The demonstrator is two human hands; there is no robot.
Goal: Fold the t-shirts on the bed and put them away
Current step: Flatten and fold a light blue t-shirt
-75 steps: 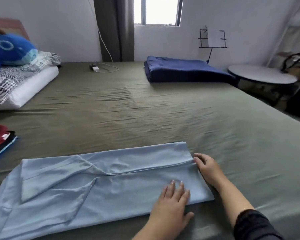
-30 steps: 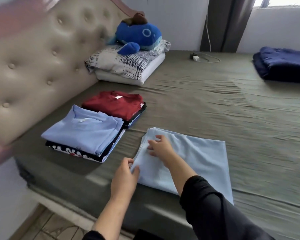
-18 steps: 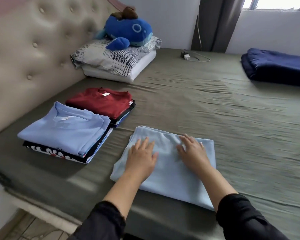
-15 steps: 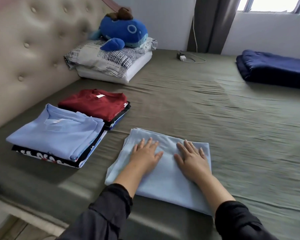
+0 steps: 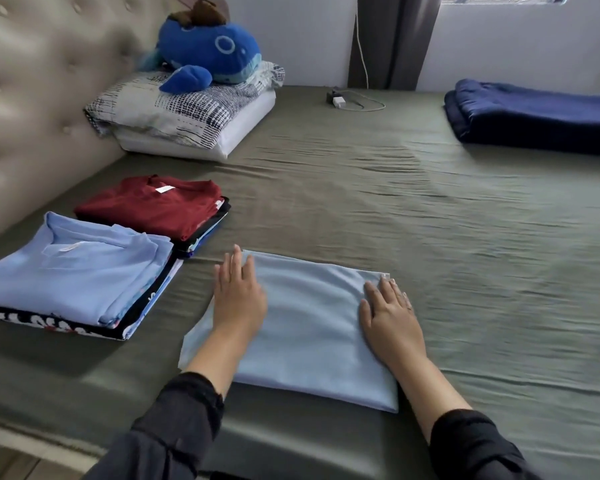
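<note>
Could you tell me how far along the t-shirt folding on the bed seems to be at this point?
Done: two stacks of folded shirts sit by the headboard, one topped by a blue shirt, one by a red shirt. In hand: a pale blue t-shirt lies folded into a rectangle, with the left hand and right hand pressing flat on it. Left: adding it to a stack and putting everything away; no unfolded shirts are in view.

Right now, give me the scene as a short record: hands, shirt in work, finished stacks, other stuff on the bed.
left hand: flat on the folded pale blue t-shirt, left side
right hand: flat on its right side
stacks: light blue folded shirt tops the near pile; dark red folded shirt tops the far pile
bed: olive green sheet
also: blue plush whale on pillows, folded navy blanket
</note>
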